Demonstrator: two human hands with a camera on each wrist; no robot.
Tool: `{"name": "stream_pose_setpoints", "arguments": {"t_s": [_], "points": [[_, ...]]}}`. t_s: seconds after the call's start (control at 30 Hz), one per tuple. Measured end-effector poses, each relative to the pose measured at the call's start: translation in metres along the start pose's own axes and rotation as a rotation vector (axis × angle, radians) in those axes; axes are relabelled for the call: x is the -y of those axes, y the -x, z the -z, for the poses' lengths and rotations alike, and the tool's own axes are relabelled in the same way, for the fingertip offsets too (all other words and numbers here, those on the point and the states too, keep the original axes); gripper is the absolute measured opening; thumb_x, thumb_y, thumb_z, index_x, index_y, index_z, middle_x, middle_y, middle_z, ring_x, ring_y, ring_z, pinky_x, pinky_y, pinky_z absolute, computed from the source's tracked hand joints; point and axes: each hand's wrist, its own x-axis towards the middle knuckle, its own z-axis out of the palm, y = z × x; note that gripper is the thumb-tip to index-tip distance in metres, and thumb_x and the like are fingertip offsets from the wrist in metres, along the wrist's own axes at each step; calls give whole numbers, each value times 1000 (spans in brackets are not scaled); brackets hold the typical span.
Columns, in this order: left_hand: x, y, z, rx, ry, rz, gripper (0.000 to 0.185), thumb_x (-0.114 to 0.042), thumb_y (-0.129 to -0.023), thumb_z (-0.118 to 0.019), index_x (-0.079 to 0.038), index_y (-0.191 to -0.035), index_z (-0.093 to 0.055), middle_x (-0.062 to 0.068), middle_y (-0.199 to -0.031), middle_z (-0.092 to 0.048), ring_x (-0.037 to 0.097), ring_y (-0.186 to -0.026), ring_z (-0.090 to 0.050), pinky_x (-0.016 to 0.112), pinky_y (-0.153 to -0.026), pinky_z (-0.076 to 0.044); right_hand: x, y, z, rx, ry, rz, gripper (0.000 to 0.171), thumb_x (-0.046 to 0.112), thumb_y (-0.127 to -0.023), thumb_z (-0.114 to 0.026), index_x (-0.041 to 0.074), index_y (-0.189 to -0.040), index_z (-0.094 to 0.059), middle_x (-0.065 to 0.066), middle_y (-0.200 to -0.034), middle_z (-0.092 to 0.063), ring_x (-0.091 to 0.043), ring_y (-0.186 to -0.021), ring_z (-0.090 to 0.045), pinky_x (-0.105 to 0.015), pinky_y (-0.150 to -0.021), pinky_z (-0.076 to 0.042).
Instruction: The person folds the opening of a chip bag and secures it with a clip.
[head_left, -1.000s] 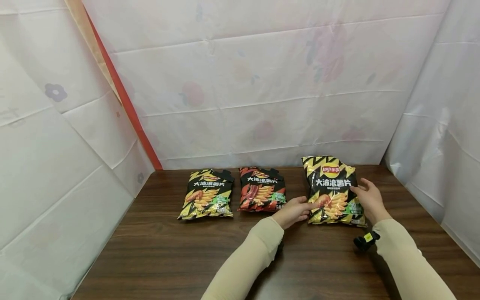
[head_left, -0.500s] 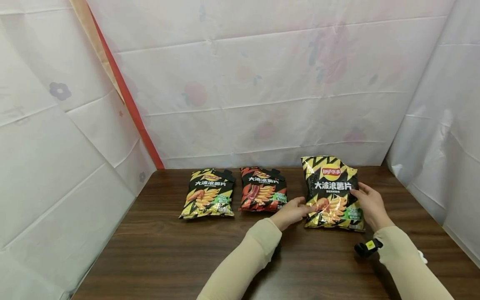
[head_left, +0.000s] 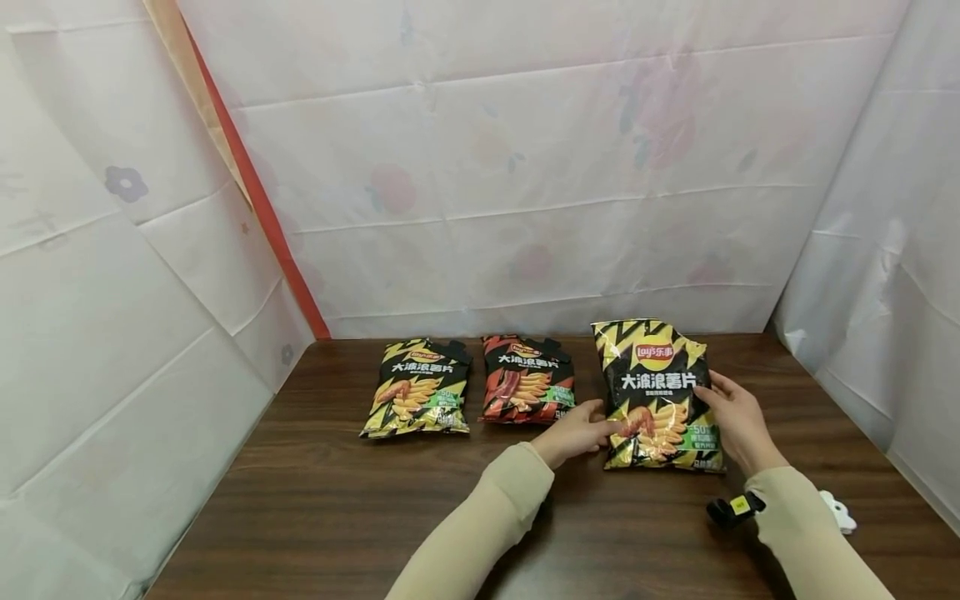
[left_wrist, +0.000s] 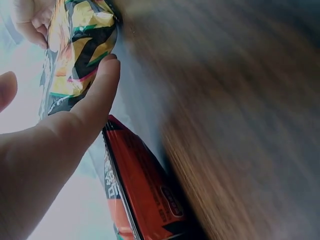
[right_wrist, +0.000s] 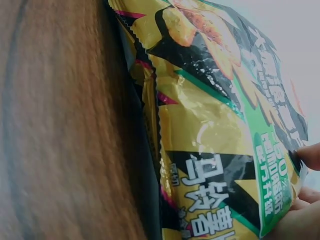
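A yellow-and-black bag of potato chips (head_left: 654,400) is held between my two hands at the right of the table, its printed front facing me. On its left edge my left hand (head_left: 576,431) grips low down, thumb toward the front. My right hand (head_left: 738,421) holds the right edge, thumb on the front and fingers behind; the right wrist view shows the bag's crimped bottom seam (right_wrist: 155,125) close over the wood. In the left wrist view the bag (left_wrist: 82,45) lies along a finger of the left hand (left_wrist: 65,120).
A red-and-black chip bag (head_left: 527,381) lies just left of the left hand, and another yellow-and-black one (head_left: 417,389) farther left. A small white object (head_left: 840,512) shows beside the right sleeve. White sheeting (head_left: 480,183) walls the brown table (head_left: 337,517).
Both hands have brought the yellow-and-black bag slightly left and toward me. The white object beside the right sleeve has come into view. The other two bags stay where they were.
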Motion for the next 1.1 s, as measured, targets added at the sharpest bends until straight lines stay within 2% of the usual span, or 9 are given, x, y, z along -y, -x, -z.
{"name": "stream_pose_setpoints", "arguments": {"t_s": [0.17,0.23,0.33,0.43,0.53,0.6,0.73,0.97,1.1], "points": [[-1,8,4,26,-27,0,71,-38,-97,-60,-9,-154,-29,15,-149,-45,25,-111,-62,41,-94,-52,3,10,-3,29,-14,5,71,33,-104,-45,8,-158,-7,-17,-164,-7,-34,-150,-16,-45,-119,-25],[-1,10,6,31,-44,-5,72,-40,-98,-59,-10,-155,-28,15,-152,-42,26,-118,-60,41,-95,-52,3,13,-5,44,-26,15,70,31,-104,-45,8,-158,-8,-17,-164,-8,-34,-149,-18,-38,-117,-31],[-2,13,7,28,-52,-11,73,-41,-97,-60,-11,-155,-27,14,-155,-38,28,-129,-53,41,-98,-51,2,15,-7,55,-31,31,70,30,-104,-47,7,-158,-9,-19,-163,-10,-30,-147,-24,-20,-104,-42],[-3,17,8,7,-48,-12,74,-40,-97,-60,-12,-156,-26,13,-157,-34,30,-132,-51,44,-102,-48,0,19,-8,62,-62,47,70,28,-103,-49,6,-158,-11,-21,-162,-13,-14,-128,-47,-8,-85,-45],[-4,19,9,-38,-62,-20,74,-40,-96,-61,-13,-156,-26,12,-158,-33,31,-133,-50,48,-106,-44,0,22,-10,79,-93,65,71,26,-103,-50,4,-157,-11,-24,-161,-14,9,-102,-51,-8,-81,-47],[-5,20,10,-72,-87,-26,75,-42,-96,-61,-14,-156,-27,11,-158,-33,32,-135,-48,50,-108,-41,0,24,-12,89,-111,74,71,26,-103,-51,4,-157,-10,-25,-161,-14,14,-94,-50,-9,-81,-48],[-6,22,14,-116,-108,-41,73,-42,-96,-60,-14,-155,-28,11,-155,-38,33,-141,-39,53,-110,-38,0,27,-16,103,-133,85,72,25,-102,-52,4,-157,-11,-23,-159,-18,15,-93,-51,-10,-82,-49],[-5,29,21,-156,-124,-52,72,-42,-96,-60,-14,-155,-28,12,-155,-38,34,-142,-37,54,-109,-38,2,33,-24,126,-138,111,73,24,-101,-55,2,-157,-13,-12,-145,-36,15,-93,-54,-12,-83,-50],[-4,34,24,-192,-128,-57,72,-42,-96,-61,-15,-155,-30,13,-155,-37,35,-143,-36,56,-109,-37,4,37,-29,136,-139,134,71,23,-101,-56,0,-156,-17,12,-120,-52,12,-93,-56,-14,-81,-51]]}}
